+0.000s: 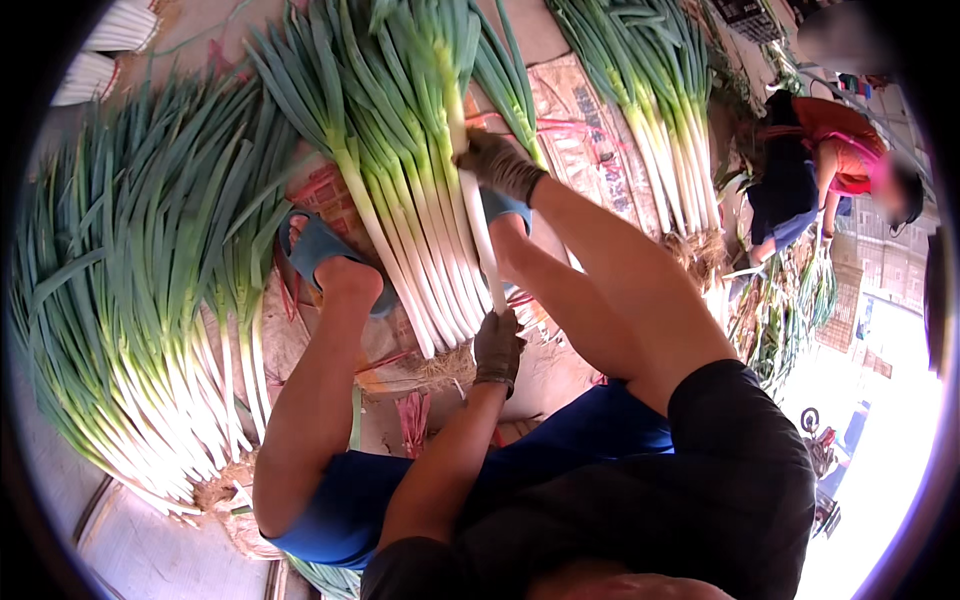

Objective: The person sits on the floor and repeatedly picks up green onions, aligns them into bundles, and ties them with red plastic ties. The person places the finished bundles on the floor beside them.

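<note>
My gloved right hand [500,163] is closed around the green upper part of a long leek [478,225] at the right side of the middle pile [410,220]. My gloved left hand [497,345] grips the same stalk near its white root end, below the right hand. The pile lies between my sandalled feet, white ends toward me and green leaves away, on worn woven or cardboard sheets [585,140] with red ties on them.
A large leek pile [150,330] spreads to the left, another [650,130] at the upper right. On the far right a co-worker [820,150] in red bends beside loose leeks [790,310]. A bright opening with a wheeled vehicle [818,450] is at lower right.
</note>
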A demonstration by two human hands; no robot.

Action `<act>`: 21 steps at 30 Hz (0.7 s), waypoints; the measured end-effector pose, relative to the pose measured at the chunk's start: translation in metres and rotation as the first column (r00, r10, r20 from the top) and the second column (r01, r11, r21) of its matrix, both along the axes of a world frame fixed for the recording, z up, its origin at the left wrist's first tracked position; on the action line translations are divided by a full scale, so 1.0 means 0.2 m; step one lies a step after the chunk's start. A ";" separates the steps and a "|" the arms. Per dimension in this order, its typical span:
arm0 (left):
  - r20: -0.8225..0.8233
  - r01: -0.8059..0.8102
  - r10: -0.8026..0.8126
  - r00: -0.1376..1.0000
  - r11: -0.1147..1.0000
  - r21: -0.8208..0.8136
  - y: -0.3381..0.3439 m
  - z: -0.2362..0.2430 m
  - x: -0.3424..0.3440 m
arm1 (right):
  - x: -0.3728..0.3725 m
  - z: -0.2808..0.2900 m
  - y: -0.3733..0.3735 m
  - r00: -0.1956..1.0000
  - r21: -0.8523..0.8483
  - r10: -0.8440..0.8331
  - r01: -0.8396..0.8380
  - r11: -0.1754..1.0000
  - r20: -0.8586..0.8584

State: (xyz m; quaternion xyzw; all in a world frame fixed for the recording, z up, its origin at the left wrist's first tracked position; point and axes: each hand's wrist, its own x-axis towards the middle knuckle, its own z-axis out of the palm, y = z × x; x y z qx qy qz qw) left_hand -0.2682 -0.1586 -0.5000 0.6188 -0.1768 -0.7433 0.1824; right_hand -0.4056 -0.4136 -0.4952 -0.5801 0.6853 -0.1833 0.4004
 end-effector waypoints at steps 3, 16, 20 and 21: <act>0.015 -0.087 0.086 0.996 0.992 0.096 0.27 -0.37 0.00 | 0.15 -0.24 0.16 0.866 0.224 0.102 0.012 0.974 -0.489; -0.033 -0.149 0.184 0.982 0.875 0.461 0.25 -0.49 -0.06 | 0.07 -0.96 0.12 0.572 0.225 0.222 -0.066 0.972 -0.790; -0.035 -0.294 0.348 0.937 0.838 0.459 0.28 -0.52 -0.03 | 0.17 -0.71 0.12 0.006 0.447 0.620 -0.687 0.573 -0.785; -0.049 -0.289 0.344 0.938 0.850 0.440 0.29 -0.52 -0.02 | 0.19 -0.70 0.14 -0.042 0.432 0.568 -0.696 0.574 -0.822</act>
